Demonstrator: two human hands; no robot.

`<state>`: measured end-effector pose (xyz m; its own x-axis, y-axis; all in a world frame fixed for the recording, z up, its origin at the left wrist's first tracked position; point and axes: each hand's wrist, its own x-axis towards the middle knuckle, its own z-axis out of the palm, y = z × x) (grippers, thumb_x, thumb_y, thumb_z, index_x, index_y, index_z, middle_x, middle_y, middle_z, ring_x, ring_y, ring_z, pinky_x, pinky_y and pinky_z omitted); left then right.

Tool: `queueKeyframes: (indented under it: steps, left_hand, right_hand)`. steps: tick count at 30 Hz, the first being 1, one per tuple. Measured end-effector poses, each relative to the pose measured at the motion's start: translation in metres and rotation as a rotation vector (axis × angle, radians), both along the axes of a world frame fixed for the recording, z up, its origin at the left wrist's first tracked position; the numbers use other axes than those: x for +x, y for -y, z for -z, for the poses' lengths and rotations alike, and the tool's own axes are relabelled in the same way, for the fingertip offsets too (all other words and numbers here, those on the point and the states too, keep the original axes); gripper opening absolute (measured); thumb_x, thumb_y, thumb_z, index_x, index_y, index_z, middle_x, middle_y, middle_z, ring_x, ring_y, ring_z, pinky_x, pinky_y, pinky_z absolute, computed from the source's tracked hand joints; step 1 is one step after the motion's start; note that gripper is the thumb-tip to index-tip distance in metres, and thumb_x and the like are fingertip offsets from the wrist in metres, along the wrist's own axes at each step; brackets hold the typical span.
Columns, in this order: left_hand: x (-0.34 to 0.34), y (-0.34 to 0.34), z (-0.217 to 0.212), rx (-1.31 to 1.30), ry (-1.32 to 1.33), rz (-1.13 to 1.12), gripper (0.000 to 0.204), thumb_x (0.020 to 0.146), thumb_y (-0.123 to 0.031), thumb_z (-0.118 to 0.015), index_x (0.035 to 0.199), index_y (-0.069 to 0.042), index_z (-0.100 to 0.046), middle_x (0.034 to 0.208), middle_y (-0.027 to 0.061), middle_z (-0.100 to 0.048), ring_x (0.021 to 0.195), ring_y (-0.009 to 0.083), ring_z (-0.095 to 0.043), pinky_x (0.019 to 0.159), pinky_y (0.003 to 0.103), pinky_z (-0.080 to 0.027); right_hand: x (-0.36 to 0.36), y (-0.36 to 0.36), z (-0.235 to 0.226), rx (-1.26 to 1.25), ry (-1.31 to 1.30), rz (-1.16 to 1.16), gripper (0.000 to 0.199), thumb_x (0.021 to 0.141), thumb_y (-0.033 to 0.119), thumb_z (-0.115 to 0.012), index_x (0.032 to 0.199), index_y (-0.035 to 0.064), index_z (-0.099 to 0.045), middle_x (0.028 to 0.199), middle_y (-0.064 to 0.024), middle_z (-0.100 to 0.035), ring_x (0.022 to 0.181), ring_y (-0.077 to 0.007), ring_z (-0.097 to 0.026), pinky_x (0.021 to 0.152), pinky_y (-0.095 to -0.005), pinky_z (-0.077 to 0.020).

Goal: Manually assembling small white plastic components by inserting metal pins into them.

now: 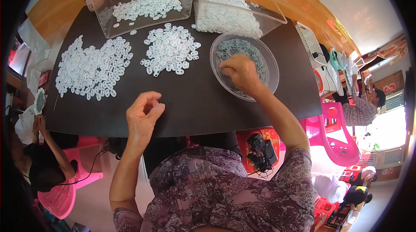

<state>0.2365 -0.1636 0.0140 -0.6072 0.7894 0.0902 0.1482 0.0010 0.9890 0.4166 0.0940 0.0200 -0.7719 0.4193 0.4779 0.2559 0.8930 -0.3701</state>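
My right hand (242,72) is over a clear round plastic bowl (274,78), its fingers curled and pressed together. Inside the bowl lie many small grey-green pieces (238,48), thin and hook-like. Whether a piece is between those fingertips is too small to tell. Above the front part of the dark table, my left hand (145,113) is closed, thumb against bent fingers; what it holds, if anything, is hidden. Beyond it is a heap of small white oval plastic pieces with holes (171,50). A wider spread of the same white pieces (93,67) covers the table's left side.
Two clear plastic bins, one at back left (104,26) and one at back right (277,15), lie tipped with white pieces inside. A white perforated rack (310,43) stands past the table's right edge. Pink chairs (336,139) flank the table. Another person's hand (40,124) is at far left.
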Motion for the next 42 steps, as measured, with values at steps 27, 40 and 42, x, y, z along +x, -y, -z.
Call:
queueKeyframes:
  steps: [27, 40, 42]
  left_hand:
    - [0.034, -0.001, 0.005, 0.211, 0.57, -0.02, 0.016, 0.083, -0.007, -0.066, 0.096, 0.001, -0.059, 0.075, 0.0056, -0.06, 0.061, 0.0091, -0.053, 0.055, 0.02, -0.042]
    - [0.031, 0.006, 0.01, 0.257, 0.573, 0.007, 0.021, 0.082, -0.004, -0.065, 0.102, 0.003, -0.062, 0.08, 0.0055, -0.062, 0.066, 0.0095, -0.055, 0.061, 0.02, -0.046]
    - [0.034, 0.006, 0.008, 0.272, 0.58, -0.009, 0.021, 0.083, -0.002, -0.064, 0.103, 0.003, -0.062, 0.081, 0.0045, -0.062, 0.067, 0.0083, -0.056, 0.061, 0.02, -0.046]
  right_hand:
    - [-0.007, -0.003, 0.007, 0.126, 0.059, -0.197, 0.01, 0.066, -0.001, -0.062, 0.067, 0.0054, -0.055, 0.064, -0.0072, -0.052, 0.068, -0.0274, -0.052, 0.06, -0.0372, -0.0418]
    - [-0.001, 0.05, -0.035, -0.297, -0.011, 0.035, 0.009, 0.074, -0.001, -0.063, 0.081, 0.0029, -0.058, 0.076, -0.0083, -0.059, 0.067, -0.0167, -0.058, 0.062, -0.0282, -0.0471]
    - [-0.005, 0.069, -0.037, -0.343, -0.024, -0.027, 0.01, 0.076, -0.001, -0.065, 0.084, 0.0029, -0.06, 0.078, -0.005, -0.06, 0.068, -0.012, -0.056, 0.062, -0.0258, -0.0466]
